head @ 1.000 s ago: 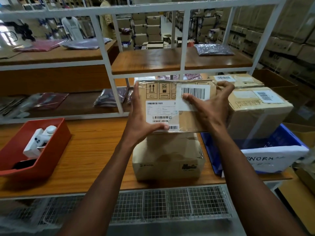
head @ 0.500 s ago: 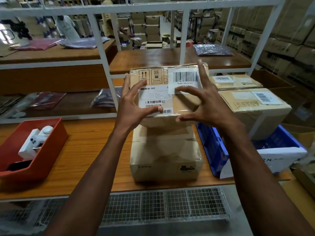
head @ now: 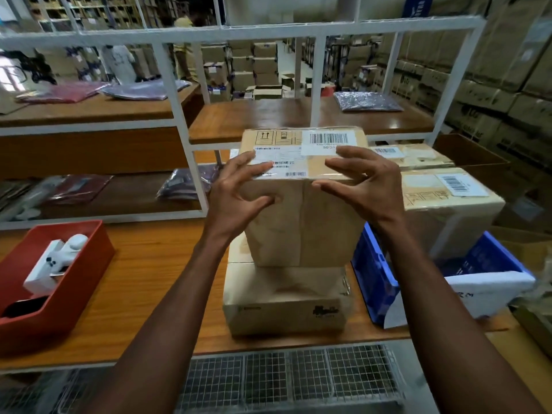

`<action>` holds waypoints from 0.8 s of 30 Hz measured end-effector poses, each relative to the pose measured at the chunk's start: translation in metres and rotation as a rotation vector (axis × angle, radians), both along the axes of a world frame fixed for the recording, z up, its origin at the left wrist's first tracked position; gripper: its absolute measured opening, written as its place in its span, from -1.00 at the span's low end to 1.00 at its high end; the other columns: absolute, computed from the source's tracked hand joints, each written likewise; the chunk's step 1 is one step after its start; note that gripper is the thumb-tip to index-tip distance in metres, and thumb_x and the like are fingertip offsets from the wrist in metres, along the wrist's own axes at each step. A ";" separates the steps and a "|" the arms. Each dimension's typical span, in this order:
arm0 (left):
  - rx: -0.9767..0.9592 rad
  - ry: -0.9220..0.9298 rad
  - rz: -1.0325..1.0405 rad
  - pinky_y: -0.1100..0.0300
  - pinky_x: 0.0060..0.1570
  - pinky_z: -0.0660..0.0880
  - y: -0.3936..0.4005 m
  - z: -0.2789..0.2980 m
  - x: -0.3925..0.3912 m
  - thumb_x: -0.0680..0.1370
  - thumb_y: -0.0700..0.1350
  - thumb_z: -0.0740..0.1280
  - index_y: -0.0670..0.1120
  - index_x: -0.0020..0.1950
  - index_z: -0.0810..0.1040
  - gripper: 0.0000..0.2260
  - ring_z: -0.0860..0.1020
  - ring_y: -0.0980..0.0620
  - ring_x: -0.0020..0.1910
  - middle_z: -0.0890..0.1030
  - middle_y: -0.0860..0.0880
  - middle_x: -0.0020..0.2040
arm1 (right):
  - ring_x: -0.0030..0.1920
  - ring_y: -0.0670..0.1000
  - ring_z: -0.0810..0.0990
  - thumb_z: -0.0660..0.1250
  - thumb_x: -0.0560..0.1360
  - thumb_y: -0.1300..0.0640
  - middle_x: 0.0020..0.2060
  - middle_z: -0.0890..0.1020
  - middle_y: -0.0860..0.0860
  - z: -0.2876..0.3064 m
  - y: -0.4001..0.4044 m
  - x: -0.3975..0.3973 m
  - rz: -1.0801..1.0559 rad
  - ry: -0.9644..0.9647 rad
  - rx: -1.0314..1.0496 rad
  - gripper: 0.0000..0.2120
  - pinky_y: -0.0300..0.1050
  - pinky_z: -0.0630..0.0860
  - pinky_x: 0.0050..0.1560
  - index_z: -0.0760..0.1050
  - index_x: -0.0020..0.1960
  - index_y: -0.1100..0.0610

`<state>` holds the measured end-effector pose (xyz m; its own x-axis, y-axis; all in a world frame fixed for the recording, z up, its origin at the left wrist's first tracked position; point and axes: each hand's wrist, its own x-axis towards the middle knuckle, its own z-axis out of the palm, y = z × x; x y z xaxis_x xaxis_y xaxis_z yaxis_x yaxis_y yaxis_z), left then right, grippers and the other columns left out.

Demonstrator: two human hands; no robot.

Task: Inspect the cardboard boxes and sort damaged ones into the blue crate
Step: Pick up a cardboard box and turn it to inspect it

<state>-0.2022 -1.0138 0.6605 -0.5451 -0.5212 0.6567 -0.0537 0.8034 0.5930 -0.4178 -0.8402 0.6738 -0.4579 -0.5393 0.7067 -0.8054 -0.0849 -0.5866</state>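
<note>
A warehouse aisle stacked with brown cartons stretches behind a white metal shelving frame (head: 179, 121), and in front of it runs a wooden workbench (head: 155, 282). At the middle of the bench a tall brown cardboard box (head: 301, 222) stands upright on top of a flatter tan cardboard box (head: 283, 306) that lies on the bench. The tall box's top face carries a white barcode label, a second white shipping label and printed handling symbols; clear tape runs down a seam on its front face, and the cardboard there looks faintly creased.

The left hand (head: 236, 195) and the right hand (head: 364, 186) hover at the box's upper front edge, fingers spread and bent like claws; whether any fingertip touches the cardboard cannot be told, and neither hand closes round it.

Just right of the stack sits a blue plastic crate (head: 373, 279) with a white paper sign on it, holding a large labelled carton (head: 448, 204). At the bench's left end a red plastic tray (head: 59, 294) holds a white device.
</note>
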 end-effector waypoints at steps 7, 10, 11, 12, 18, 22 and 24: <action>0.013 0.018 0.025 -0.14 0.37 0.55 -0.007 0.000 -0.012 0.41 -0.01 0.64 0.03 0.46 0.56 -0.37 0.36 0.21 0.46 0.46 0.00 0.50 | 0.48 -0.17 0.39 0.73 0.22 -0.15 0.53 0.36 0.05 -0.021 0.004 0.006 -0.093 -0.061 -0.061 -0.28 -0.11 0.47 0.44 0.59 0.30 0.01; 0.086 0.114 0.060 -0.13 0.42 0.51 -0.001 -0.008 -0.016 0.39 0.02 0.67 0.08 0.64 0.23 -0.07 0.34 0.23 0.52 0.35 0.05 0.57 | 0.52 0.13 0.40 0.65 0.23 -0.13 0.46 0.47 0.05 -0.031 -0.002 0.004 -0.127 -0.077 -0.042 -0.27 0.29 0.45 0.42 0.44 0.33 -0.19; 0.123 0.154 0.075 -0.15 0.48 0.45 0.001 -0.013 -0.018 0.38 -0.01 0.69 0.06 0.67 0.11 0.04 0.28 0.13 0.59 0.27 0.00 0.63 | 0.50 0.15 0.43 0.64 0.24 -0.08 0.43 0.50 0.03 -0.031 -0.004 0.002 -0.138 -0.077 -0.046 -0.28 0.29 0.47 0.39 0.43 0.33 -0.18; 0.161 0.180 0.088 -0.18 0.53 0.38 0.004 -0.019 -0.019 0.37 -0.04 0.70 0.03 0.69 0.00 0.12 0.20 0.05 0.64 0.18 -0.05 0.68 | 0.49 0.15 0.44 0.66 0.25 -0.03 0.42 0.52 0.03 -0.031 -0.005 0.001 -0.145 -0.086 -0.047 -0.28 0.27 0.48 0.38 0.43 0.33 -0.18; 0.431 0.065 0.143 0.08 0.47 0.27 0.033 -0.057 -0.036 0.26 -0.12 0.74 0.05 0.70 -0.28 0.39 0.16 -0.07 0.65 -0.02 -0.10 0.73 | 0.42 0.07 0.49 0.71 0.27 0.02 0.44 0.49 -0.04 -0.038 -0.010 0.005 -0.199 -0.137 -0.075 -0.17 0.20 0.55 0.33 0.36 0.41 -0.17; 0.459 0.109 0.237 0.04 0.35 0.50 0.032 -0.079 -0.037 0.28 -0.01 0.73 0.03 0.71 0.01 0.20 0.44 -0.10 0.50 0.38 -0.15 0.59 | 0.40 -0.11 0.53 0.73 0.30 0.06 0.48 0.50 0.01 -0.058 -0.003 0.004 -0.100 -0.466 -0.156 0.10 0.07 0.55 0.39 0.12 0.62 -0.10; 0.437 0.098 0.260 0.10 0.30 0.54 0.029 -0.083 -0.036 0.29 0.03 0.73 0.00 0.66 0.18 0.08 0.52 -0.06 0.41 0.52 -0.11 0.48 | 0.33 -0.13 0.58 0.73 0.28 0.05 0.40 0.57 -0.01 -0.071 -0.001 0.001 -0.097 -0.558 -0.074 0.06 0.10 0.59 0.35 0.20 0.60 -0.02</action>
<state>-0.2381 -0.9846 0.5774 -0.3079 -0.8682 0.3891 -0.1456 0.4471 0.8825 -0.4165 -0.8417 0.6031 -0.8178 -0.4341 0.3779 -0.3814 -0.0828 -0.9207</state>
